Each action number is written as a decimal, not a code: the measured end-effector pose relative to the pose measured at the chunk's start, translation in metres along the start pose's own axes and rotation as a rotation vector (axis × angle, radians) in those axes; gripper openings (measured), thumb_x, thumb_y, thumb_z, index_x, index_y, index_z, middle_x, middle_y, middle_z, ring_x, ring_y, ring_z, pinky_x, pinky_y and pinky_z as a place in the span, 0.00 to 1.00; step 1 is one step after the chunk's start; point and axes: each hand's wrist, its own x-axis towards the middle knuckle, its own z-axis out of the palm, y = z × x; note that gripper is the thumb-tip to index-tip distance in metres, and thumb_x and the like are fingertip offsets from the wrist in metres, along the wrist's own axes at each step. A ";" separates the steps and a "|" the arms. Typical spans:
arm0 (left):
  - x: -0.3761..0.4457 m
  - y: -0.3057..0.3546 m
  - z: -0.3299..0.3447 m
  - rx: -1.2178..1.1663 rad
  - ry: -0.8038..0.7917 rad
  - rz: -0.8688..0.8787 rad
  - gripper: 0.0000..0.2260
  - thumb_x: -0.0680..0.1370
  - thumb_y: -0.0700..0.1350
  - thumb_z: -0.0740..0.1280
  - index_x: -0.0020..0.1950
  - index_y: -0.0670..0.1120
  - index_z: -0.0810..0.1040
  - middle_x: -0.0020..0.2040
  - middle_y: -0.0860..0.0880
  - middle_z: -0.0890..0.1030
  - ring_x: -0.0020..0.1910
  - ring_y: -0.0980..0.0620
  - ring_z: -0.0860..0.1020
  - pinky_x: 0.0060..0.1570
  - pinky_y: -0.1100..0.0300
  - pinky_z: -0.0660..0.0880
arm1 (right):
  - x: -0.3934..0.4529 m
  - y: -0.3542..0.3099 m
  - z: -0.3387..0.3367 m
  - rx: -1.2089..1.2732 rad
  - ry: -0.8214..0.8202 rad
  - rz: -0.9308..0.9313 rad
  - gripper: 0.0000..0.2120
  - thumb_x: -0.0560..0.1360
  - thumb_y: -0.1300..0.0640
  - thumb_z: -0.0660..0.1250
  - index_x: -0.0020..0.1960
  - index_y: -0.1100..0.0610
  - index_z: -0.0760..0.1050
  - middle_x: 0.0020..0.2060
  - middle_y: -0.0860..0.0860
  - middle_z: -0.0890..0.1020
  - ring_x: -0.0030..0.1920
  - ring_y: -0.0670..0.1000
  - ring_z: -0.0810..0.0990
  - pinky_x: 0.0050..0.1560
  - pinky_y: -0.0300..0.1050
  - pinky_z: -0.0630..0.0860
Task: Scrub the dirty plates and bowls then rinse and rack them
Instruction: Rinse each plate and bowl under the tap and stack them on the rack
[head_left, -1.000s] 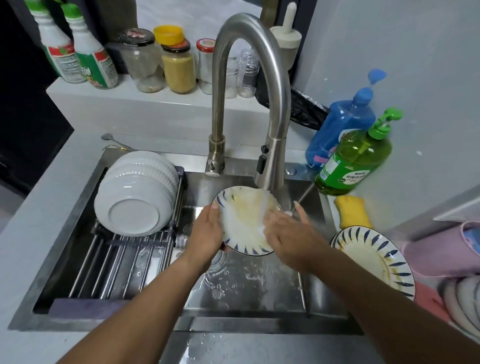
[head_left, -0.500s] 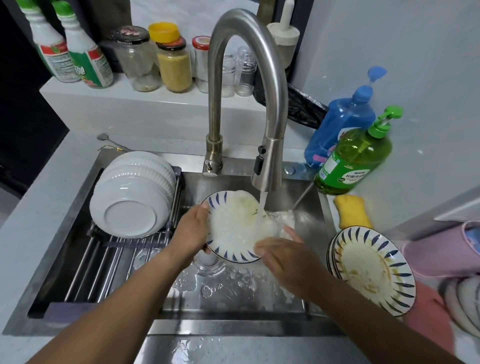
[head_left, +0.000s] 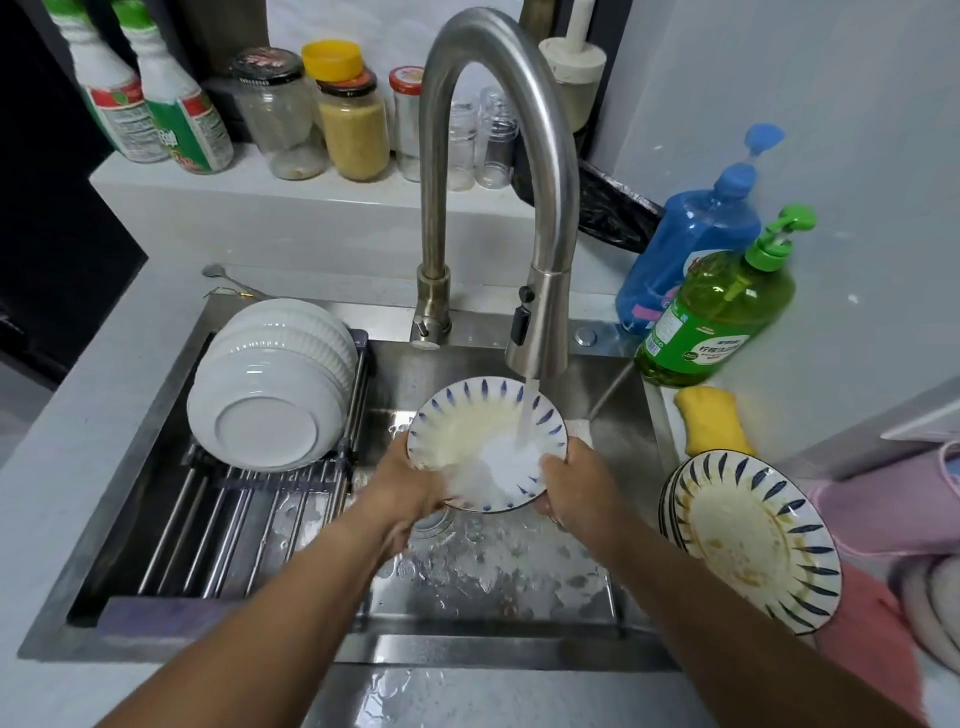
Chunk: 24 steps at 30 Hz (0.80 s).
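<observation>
- The left hand (head_left: 402, 480) grips the left rim of the plate (head_left: 485, 446), fingers curled under it; the right hand (head_left: 574, 488) holds the lower right rim the same way, thumb at the edge.
- The plate sits tilted between both hands over the middle of the sink (head_left: 519, 577), just under the faucet (head_left: 540, 332); the water stream (head_left: 525, 413) lands on its right half, which looks clean, while a yellowish film remains on the left half.
- Judged as handled: glazed ceramic, stiff, fairly light, breakable, and slick with water and residue, so a two-sided hold on the rim, with fingers underneath, looks safest; a one-hand pinch on the wet edge could slip onto the steel basin.
- More dirty plates (head_left: 753, 535) stand stacked on edge at the sink's right rim, touching the right forearm's side; they look easy to knock.
- A yellow sponge (head_left: 711, 421) lies on the bench (head_left: 78, 467) at the sink's right back corner, beside a green soap bottle (head_left: 722, 312) and a blue bottle (head_left: 691, 239).
- White bowls (head_left: 270, 384) rest on their sides on the rack (head_left: 218, 525) across the sink's left half; free rods show at its near end.
- Jars (head_left: 353, 130) and spray bottles (head_left: 156, 114) line the shelf (head_left: 311, 208) behind the faucet.
</observation>
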 end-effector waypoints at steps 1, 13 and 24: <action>-0.003 -0.006 0.008 -0.037 0.008 -0.024 0.20 0.74 0.35 0.76 0.63 0.47 0.80 0.55 0.45 0.87 0.54 0.42 0.85 0.56 0.44 0.82 | -0.004 0.003 0.004 0.049 0.019 0.053 0.11 0.79 0.63 0.57 0.60 0.59 0.73 0.46 0.56 0.82 0.35 0.50 0.79 0.22 0.36 0.69; -0.022 0.008 0.013 -0.110 0.093 -0.049 0.14 0.83 0.36 0.65 0.66 0.47 0.73 0.58 0.44 0.83 0.54 0.41 0.83 0.51 0.43 0.83 | -0.004 0.011 0.013 0.071 -0.029 0.118 0.10 0.81 0.52 0.66 0.44 0.57 0.74 0.32 0.52 0.78 0.27 0.45 0.72 0.24 0.36 0.65; -0.041 -0.011 0.036 -0.223 0.146 0.106 0.25 0.70 0.36 0.73 0.65 0.51 0.75 0.58 0.45 0.85 0.56 0.44 0.84 0.59 0.43 0.80 | -0.015 0.008 0.040 0.333 -0.034 0.235 0.12 0.83 0.54 0.60 0.56 0.61 0.76 0.33 0.55 0.78 0.24 0.47 0.71 0.21 0.35 0.65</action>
